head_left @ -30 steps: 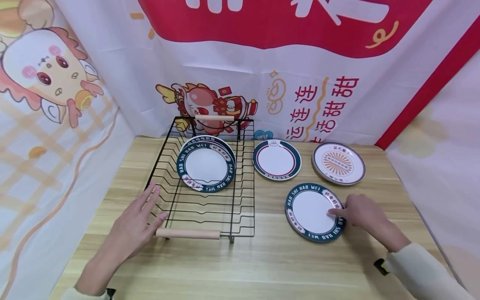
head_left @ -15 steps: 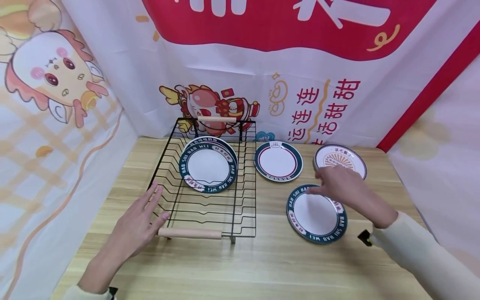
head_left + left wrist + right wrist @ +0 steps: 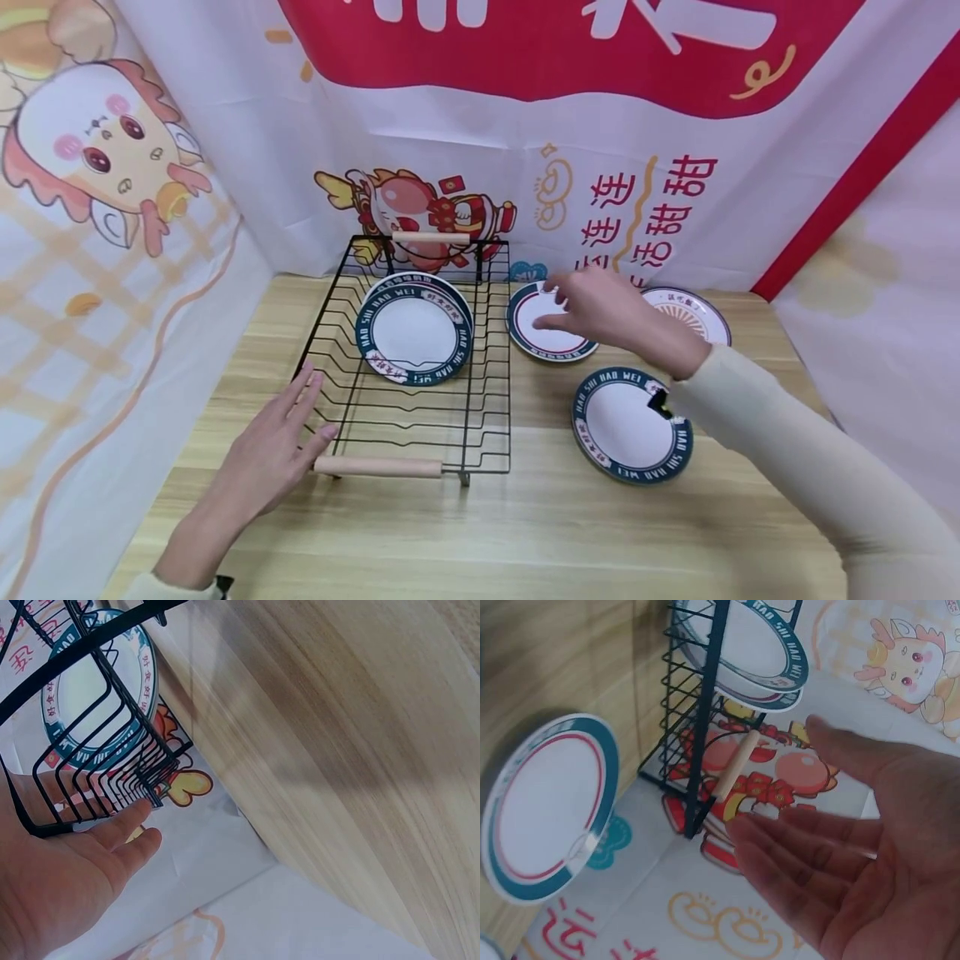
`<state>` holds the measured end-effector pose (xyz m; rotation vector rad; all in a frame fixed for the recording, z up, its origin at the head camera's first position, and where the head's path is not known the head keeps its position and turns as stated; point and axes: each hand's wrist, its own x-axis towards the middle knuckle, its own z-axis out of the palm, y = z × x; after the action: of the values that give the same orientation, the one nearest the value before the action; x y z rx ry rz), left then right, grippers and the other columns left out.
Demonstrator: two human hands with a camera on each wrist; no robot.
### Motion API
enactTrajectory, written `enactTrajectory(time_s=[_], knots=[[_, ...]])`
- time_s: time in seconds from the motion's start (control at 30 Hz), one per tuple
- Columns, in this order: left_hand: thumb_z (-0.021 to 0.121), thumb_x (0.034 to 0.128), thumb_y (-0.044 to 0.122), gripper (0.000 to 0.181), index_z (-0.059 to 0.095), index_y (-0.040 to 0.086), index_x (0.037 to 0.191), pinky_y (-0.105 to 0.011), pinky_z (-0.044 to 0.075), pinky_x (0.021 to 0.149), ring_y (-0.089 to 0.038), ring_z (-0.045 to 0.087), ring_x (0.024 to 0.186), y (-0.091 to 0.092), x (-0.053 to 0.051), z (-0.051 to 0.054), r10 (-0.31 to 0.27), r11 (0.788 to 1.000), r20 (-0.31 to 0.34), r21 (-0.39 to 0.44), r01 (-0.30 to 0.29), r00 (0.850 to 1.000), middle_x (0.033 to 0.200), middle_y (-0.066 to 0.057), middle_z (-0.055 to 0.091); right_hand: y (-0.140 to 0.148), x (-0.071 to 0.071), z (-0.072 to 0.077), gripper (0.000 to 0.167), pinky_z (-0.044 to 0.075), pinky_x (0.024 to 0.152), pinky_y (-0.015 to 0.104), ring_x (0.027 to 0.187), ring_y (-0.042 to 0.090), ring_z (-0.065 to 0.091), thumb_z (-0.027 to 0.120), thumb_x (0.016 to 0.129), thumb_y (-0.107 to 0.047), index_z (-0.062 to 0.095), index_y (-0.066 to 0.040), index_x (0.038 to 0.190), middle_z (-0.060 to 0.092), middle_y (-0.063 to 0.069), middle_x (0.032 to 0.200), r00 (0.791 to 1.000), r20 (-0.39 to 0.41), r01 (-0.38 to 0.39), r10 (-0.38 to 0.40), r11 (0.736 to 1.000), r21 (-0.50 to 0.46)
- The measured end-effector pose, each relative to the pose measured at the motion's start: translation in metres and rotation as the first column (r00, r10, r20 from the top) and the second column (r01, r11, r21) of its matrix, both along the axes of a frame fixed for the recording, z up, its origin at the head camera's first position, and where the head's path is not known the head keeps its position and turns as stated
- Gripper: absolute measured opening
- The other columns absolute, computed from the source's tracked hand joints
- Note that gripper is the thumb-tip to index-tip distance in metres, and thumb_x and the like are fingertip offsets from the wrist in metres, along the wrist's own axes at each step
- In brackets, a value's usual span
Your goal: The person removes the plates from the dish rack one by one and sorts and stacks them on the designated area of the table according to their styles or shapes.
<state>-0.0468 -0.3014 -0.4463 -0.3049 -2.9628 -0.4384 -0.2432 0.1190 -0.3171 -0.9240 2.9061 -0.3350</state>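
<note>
My left hand [image 3: 262, 454] rests against the left side of a black wire dish rack [image 3: 405, 408], its fingers extended along the wires; the left wrist view shows the fingers [image 3: 124, 825] against them. Two green-rimmed plates stand tilted in the rack, the front plate [image 3: 412, 333] overlapping the one behind. My right hand [image 3: 611, 308] hangs above a green-rimmed plate with a red ring [image 3: 543, 321], thumb and fingers apart and holding nothing. In the right wrist view that plate [image 3: 551, 806] lies to the left of the hand [image 3: 855, 862].
Another green-rimmed plate [image 3: 630, 425] lies nearer on the wooden table [image 3: 525, 533], below the right forearm. A plate with an orange sunburst [image 3: 693, 312] lies behind the forearm, partly covered. Wooden handles [image 3: 378, 467] cap the rack's ends. A printed cloth [image 3: 420, 108] hangs behind.
My right hand has left the near green-rimmed plate and moved left and away from me, past the sunburst plate, to over the red-ringed plate. My left hand stays at the rack.
</note>
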Motion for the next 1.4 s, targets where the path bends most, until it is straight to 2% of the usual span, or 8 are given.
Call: enactTrajectory(time_s=[0.17,0.3,0.43,0.67,0.9,1.13,1.2,1.4], knots=[[0.053,0.11,0.044,0.077,0.025,0.0,0.166,-0.071,0.039,0.114,-0.056,0.039,0.145,0.0,0.001,-0.001,-0.002,1.0,-0.011,-0.001,0.002,1.0,0.177,-0.013,0.013,-0.027,-0.01,0.0,0.05,0.064,0.091,0.042,0.104,0.028,0.076,0.08,0.096,-0.039,0.071,-0.004,0.131,0.079,0.014,0.115,0.99,0.042,-0.131,0.134,0.989,-0.062],[0.055,0.1096,0.043,0.077,0.026,0.0,0.166,-0.071,0.04,0.113,-0.056,0.04,0.145,-0.001,0.001,-0.001,-0.002,1.0,-0.022,0.001,0.002,1.0,0.177,-0.014,0.015,-0.049,-0.02,0.0,0.047,0.062,0.095,0.04,0.106,0.025,0.076,0.078,0.098,-0.034,0.07,-0.004,0.133,0.078,0.013,0.118,0.977,0.05,-0.2,0.206,0.974,-0.106],[0.055,0.1095,0.043,0.077,0.026,0.001,0.166,-0.071,0.04,0.112,-0.056,0.039,0.145,0.0,0.001,-0.002,-0.002,1.0,-0.022,0.009,0.003,1.0,0.177,-0.013,0.015,-0.07,-0.028,-0.001,0.044,0.061,0.096,0.037,0.107,0.022,0.075,0.078,0.099,-0.03,0.071,-0.005,0.133,0.078,0.011,0.119,0.968,0.072,-0.23,0.241,0.964,-0.131],[0.056,0.1092,0.043,0.076,0.027,0.001,0.166,-0.071,0.041,0.112,-0.055,0.039,0.146,0.0,0.002,-0.002,0.0,1.0,-0.029,0.012,0.0,1.0,0.177,-0.012,0.015,-0.101,-0.039,-0.008,0.046,0.061,0.092,0.038,0.099,0.023,0.072,0.081,0.096,-0.026,0.07,-0.001,0.134,0.078,0.012,0.114,0.949,0.123,-0.263,0.29,0.945,-0.196],[0.056,0.1092,0.043,0.077,0.027,0.0,0.166,-0.071,0.04,0.112,-0.055,0.039,0.145,-0.001,0.001,-0.003,0.001,1.0,-0.027,0.012,-0.001,1.0,0.176,-0.015,0.018,-0.126,-0.047,-0.019,0.038,0.061,0.096,0.035,0.106,0.02,0.073,0.079,0.098,-0.018,0.071,-0.005,0.133,0.077,0.01,0.119,0.942,0.206,-0.232,0.266,0.957,-0.176],[0.055,0.1095,0.043,0.077,0.026,0.001,0.167,-0.071,0.041,0.112,-0.055,0.039,0.146,-0.001,0.0,-0.004,0.0,1.0,-0.023,0.006,0.0,1.0,0.177,-0.011,0.014,-0.148,-0.05,-0.034,0.03,0.057,0.08,0.03,0.086,0.02,0.064,0.077,0.1,-0.018,0.073,-0.007,0.127,0.075,0.006,0.105,0.941,0.227,-0.23,0.249,0.967,-0.107],[0.055,0.1095,0.043,0.076,0.026,0.002,0.167,-0.07,0.041,0.112,-0.054,0.038,0.147,-0.002,0.0,-0.004,0.001,1.0,-0.026,0.006,-0.001,1.0,0.178,-0.01,0.014,-0.153,-0.05,-0.039,0.029,0.056,0.078,0.031,0.085,0.02,0.063,0.077,0.1,-0.018,0.073,-0.007,0.126,0.074,0.006,0.104,0.942,0.238,-0.22,0.236,0.971,-0.094],[0.055,0.1095,0.043,0.076,0.026,0.002,0.167,-0.07,0.041,0.112,-0.053,0.038,0.147,-0.002,0.0,-0.005,0.003,1.0,-0.025,0.008,-0.003,1.0,0.178,-0.009,0.014,-0.162,-0.051,-0.049,0.038,0.059,0.088,0.033,0.097,0.018,0.068,0.076,0.1,-0.019,0.069,-0.007,0.135,0.074,0.007,0.119,0.951,0.233,-0.196,0.205,0.979,-0.059]])
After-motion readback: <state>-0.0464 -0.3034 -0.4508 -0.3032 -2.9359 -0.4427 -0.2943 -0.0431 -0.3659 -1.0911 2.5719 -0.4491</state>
